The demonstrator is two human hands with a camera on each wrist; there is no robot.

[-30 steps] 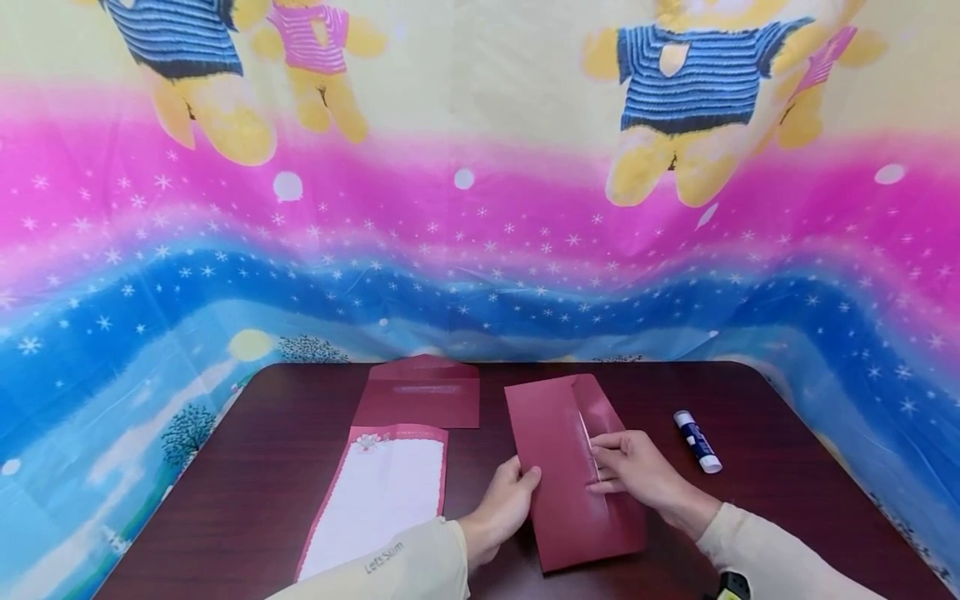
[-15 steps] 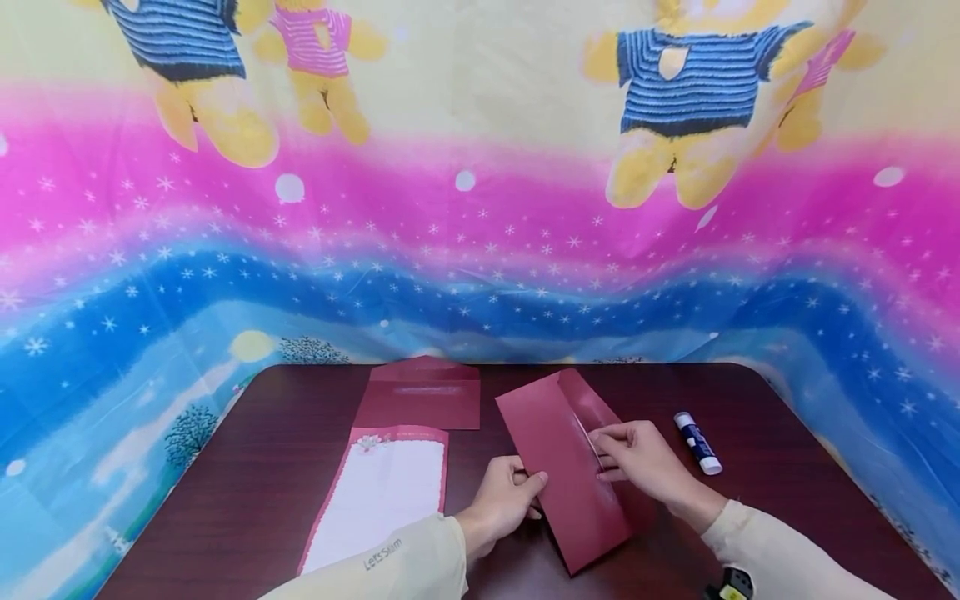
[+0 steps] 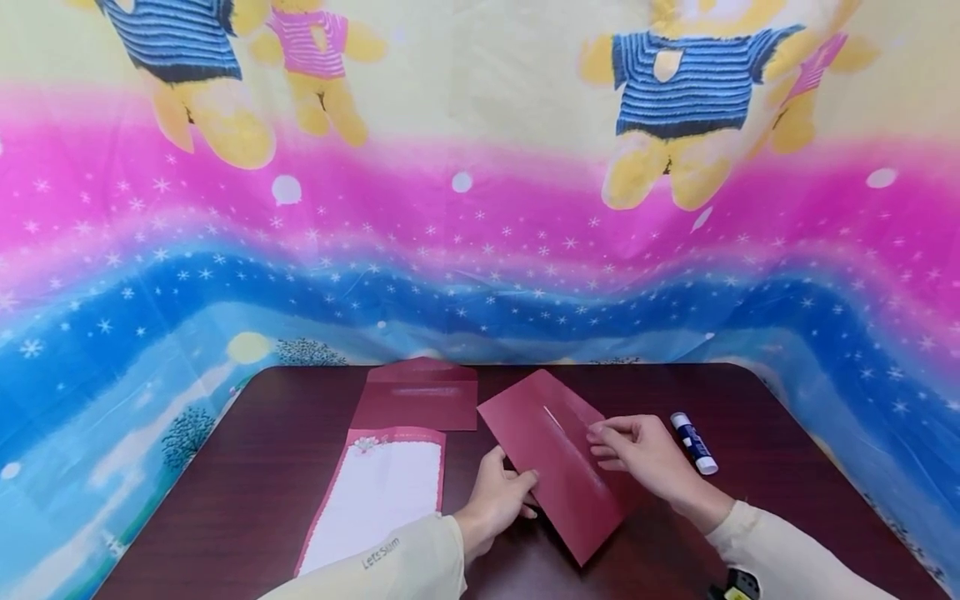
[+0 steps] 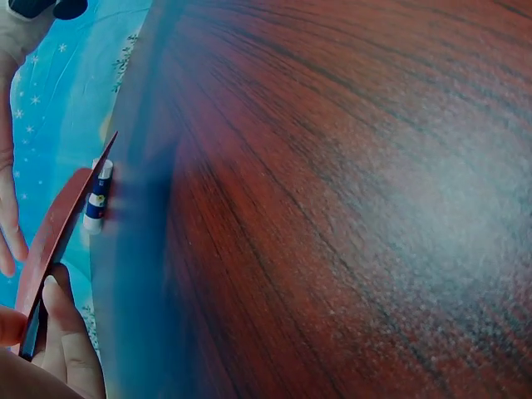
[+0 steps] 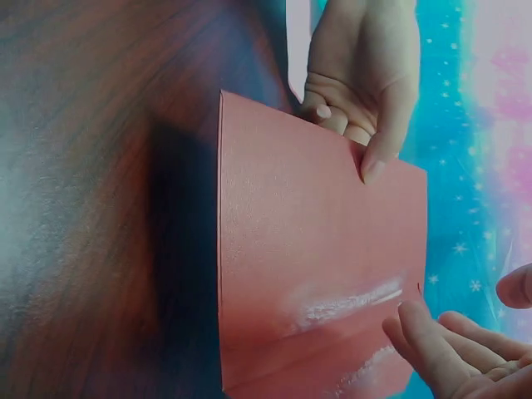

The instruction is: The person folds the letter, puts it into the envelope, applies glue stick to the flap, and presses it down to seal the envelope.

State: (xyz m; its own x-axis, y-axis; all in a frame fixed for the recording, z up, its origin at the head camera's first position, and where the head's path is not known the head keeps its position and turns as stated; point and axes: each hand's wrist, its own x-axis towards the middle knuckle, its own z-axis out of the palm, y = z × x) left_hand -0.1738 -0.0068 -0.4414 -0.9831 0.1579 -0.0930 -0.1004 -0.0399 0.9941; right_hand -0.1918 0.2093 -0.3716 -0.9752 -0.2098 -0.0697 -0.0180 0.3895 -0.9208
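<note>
A dark red paper envelope (image 3: 551,462) is held tilted above the table. My left hand (image 3: 495,497) pinches its left edge, with the thumb on the facing side and the fingers behind; the right wrist view shows this grip on the envelope (image 5: 307,224) too. Over the flap side hovers my right hand (image 3: 648,458). In the right wrist view its fingers (image 5: 440,349) are extended close to the flap, the thumb apart from them; whether the fingertips touch the paper I cannot tell. A shiny whitish streak (image 5: 353,306) runs along the envelope near the flap fold.
A blue and white glue stick (image 3: 693,443) lies right of my right hand. On the left, a white letter sheet with a red border (image 3: 386,492) lies below a second red envelope (image 3: 420,406) with its flap raised. A patterned cloth (image 3: 480,250) hangs behind the table (image 3: 247,500).
The envelope has turned anticlockwise, its top swinging left. My right fingers, which were at the slit in its middle, now sit further right over the flap. The left hand keeps its grip.
</note>
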